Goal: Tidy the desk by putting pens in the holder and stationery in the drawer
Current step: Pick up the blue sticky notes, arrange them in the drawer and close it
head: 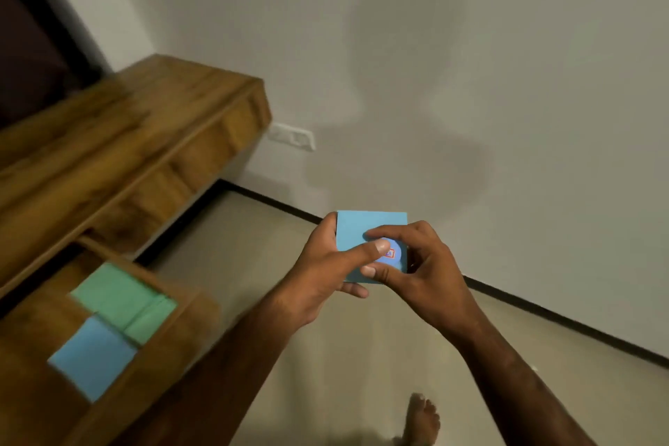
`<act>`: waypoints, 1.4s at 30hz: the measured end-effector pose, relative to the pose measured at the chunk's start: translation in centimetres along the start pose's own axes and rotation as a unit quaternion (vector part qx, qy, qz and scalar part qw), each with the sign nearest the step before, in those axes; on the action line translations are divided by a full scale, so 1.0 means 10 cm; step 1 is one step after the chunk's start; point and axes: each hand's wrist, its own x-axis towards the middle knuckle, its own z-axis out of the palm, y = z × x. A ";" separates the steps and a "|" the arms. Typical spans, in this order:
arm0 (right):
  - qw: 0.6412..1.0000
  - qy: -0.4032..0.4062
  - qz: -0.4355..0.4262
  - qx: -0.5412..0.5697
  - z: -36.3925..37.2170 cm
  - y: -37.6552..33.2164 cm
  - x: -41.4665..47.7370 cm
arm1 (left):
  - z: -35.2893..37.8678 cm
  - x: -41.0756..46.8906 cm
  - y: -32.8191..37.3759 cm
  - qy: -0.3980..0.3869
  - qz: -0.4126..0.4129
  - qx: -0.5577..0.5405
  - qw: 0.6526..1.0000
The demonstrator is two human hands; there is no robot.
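At frame centre, the left hand (318, 264) and right hand (416, 272) both grip a square light-blue paper pad (356, 232) with closed fingers.

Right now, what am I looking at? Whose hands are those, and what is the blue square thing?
This picture comes from a camera worn on a person's head, so you see what they see when they look down. There is no machine here, just two bare hands. The left hand and the right hand together hold a blue pad of sticky notes up in the air, above the floor. The fingers cover something small on the pad with a red mark; I cannot tell what it is. On the left is a wooden desk, blurred because the head is moving. Its drawer is pulled open, and inside lie green pads and another blue pad. At the bottom you can see the person's bare foot. The dark shape on the wall is the person's shadow.
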 end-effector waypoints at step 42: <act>0.911 -0.409 0.052 0.027 4.88 -0.94 0.94 | -3.95 -2.15 -1.35 0.546 -0.096 -0.225 0.801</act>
